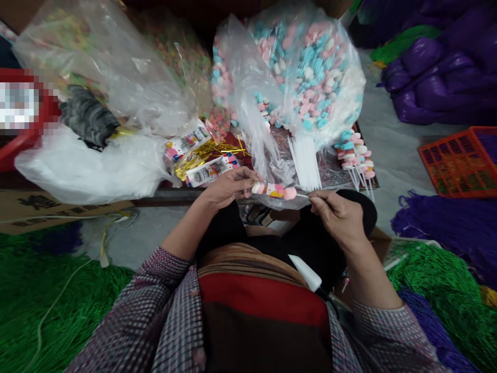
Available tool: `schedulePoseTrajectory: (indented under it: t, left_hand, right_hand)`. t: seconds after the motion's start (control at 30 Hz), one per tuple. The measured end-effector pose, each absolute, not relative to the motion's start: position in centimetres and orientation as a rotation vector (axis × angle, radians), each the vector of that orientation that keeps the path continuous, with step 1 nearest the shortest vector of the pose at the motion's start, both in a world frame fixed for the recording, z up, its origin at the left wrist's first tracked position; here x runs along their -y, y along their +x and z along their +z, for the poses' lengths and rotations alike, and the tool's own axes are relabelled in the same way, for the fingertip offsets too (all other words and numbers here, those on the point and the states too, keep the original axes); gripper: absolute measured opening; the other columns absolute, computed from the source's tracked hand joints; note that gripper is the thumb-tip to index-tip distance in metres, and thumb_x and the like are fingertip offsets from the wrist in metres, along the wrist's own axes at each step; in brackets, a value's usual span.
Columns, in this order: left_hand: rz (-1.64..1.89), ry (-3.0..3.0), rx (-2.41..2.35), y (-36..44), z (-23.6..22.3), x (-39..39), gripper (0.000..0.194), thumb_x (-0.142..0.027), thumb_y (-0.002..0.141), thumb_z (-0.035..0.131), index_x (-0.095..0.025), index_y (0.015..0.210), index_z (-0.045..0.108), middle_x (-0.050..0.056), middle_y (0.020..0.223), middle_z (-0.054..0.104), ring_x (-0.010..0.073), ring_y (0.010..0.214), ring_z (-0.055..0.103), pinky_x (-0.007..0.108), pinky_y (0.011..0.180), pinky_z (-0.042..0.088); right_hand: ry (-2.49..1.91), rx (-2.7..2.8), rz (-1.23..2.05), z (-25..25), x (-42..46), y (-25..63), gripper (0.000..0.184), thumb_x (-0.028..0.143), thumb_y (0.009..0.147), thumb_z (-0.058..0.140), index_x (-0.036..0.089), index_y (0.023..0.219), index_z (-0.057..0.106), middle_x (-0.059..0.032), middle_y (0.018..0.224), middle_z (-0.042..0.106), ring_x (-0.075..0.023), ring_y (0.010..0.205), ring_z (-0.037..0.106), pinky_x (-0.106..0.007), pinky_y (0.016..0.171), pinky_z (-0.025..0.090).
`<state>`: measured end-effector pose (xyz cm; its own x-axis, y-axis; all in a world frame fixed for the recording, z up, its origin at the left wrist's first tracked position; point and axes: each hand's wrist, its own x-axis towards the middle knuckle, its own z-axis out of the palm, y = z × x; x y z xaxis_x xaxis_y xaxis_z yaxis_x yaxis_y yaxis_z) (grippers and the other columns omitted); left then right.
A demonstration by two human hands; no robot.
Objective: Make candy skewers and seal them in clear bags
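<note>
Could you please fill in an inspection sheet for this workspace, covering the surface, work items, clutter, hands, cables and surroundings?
Surface: dark table, mostly covered.
Work items: pink-and-white skewer in hand; white sticks bundled on the table; assembled skewers near its right end; clear bag of pink, blue and white pieces behind.
Clutter: white plastic bag, printed packets, gold strips, grey striped fabric item.
Hands: left hand holds the skewer's piece-covered end; right hand pinches its bare stick.
Cables: pale cord over green strands at left.
Surroundings: orange crate and purple bags at right.
</note>
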<state>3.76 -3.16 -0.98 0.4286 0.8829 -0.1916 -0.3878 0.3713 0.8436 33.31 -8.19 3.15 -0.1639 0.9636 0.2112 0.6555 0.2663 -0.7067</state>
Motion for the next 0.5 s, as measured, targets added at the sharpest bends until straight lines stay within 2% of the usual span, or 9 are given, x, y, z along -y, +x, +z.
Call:
schedulePoseTrajectory:
  t: [0.07,0.13,0.2,0.27,0.37,0.43,0.5]
  left_hand:
    - [0.927,0.796,-0.684,3.8,-0.2,3.4,0.041,-0.057,0.069,0.089,-0.022,0.087,0.077,0.008,0.103,0.077,0.0085,0.062,0.060,0.022,0.052,0.050]
    - [0.981,0.801,-0.668,3.8,0.8,3.6,0.063,-0.080,0.072,0.072,-0.023,0.098,0.077,0.012,0.105,0.077,0.0155,0.070,0.067,0.029,0.057,0.055]
    - [1.057,0.839,-0.689,4.0,1.8,3.8,0.083,-0.095,0.068,0.055,-0.024,0.105,0.076,0.014,0.106,0.076,0.0217,0.079,0.072,0.033,0.062,0.057]
    - [1.113,0.885,-0.694,4.1,2.6,4.1,0.089,-0.100,0.059,0.054,-0.027,0.106,0.074,0.012,0.110,0.075,0.0247,0.088,0.074,0.033,0.064,0.056]
    - [1.134,0.918,-0.633,4.6,3.1,4.1,0.087,-0.094,0.047,0.072,-0.031,0.107,0.072,0.010,0.125,0.071,0.0239,0.092,0.073,0.031,0.063,0.054]
    - [1.159,0.880,-0.622,5.0,3.1,4.0,0.075,-0.079,0.051,0.086,-0.031,0.108,0.072,0.008,0.126,0.072,0.0175,0.083,0.071,0.028,0.060,0.052]
    - [1.206,0.803,-0.662,5.7,2.9,3.8,0.058,-0.064,0.063,0.090,-0.028,0.105,0.074,0.005,0.114,0.075,0.0096,0.067,0.065,0.023,0.053,0.046]
  right_hand:
    - [-1.464,1.853,0.651,2.9,8.2,32.7,0.022,0.043,0.096,0.062,0.026,0.086,0.072,0.0022,0.058,0.062,-0.0150,0.053,0.059,-0.029,0.057,0.047]
    - [-1.475,1.757,0.741,2.6,8.2,31.9,0.023,0.045,0.095,0.063,0.025,0.086,0.069,0.0045,0.055,0.056,-0.0131,0.048,0.053,-0.028,0.053,0.043]
    - [-1.471,1.623,0.892,2.5,8.2,30.8,0.027,0.050,0.094,0.064,0.023,0.087,0.067,0.0059,0.053,0.053,-0.0115,0.046,0.048,-0.026,0.049,0.040]
    - [-1.442,1.481,1.074,2.4,8.2,29.7,0.031,0.054,0.092,0.065,0.022,0.090,0.066,0.0063,0.055,0.054,-0.0100,0.045,0.046,-0.025,0.046,0.038]
    - [-1.361,1.325,1.275,2.4,8.0,28.5,0.034,0.055,0.088,0.070,0.022,0.094,0.064,0.0065,0.060,0.057,-0.0078,0.045,0.046,-0.022,0.044,0.037]
    - [-1.323,1.292,1.328,2.4,8.0,28.1,0.035,0.054,0.086,0.074,0.021,0.093,0.064,0.0064,0.062,0.058,-0.0070,0.045,0.048,-0.021,0.044,0.038]
    - [-1.314,1.302,1.321,2.3,8.0,27.9,0.036,0.054,0.085,0.076,0.020,0.091,0.065,0.0054,0.063,0.061,-0.0068,0.045,0.050,-0.021,0.044,0.039]
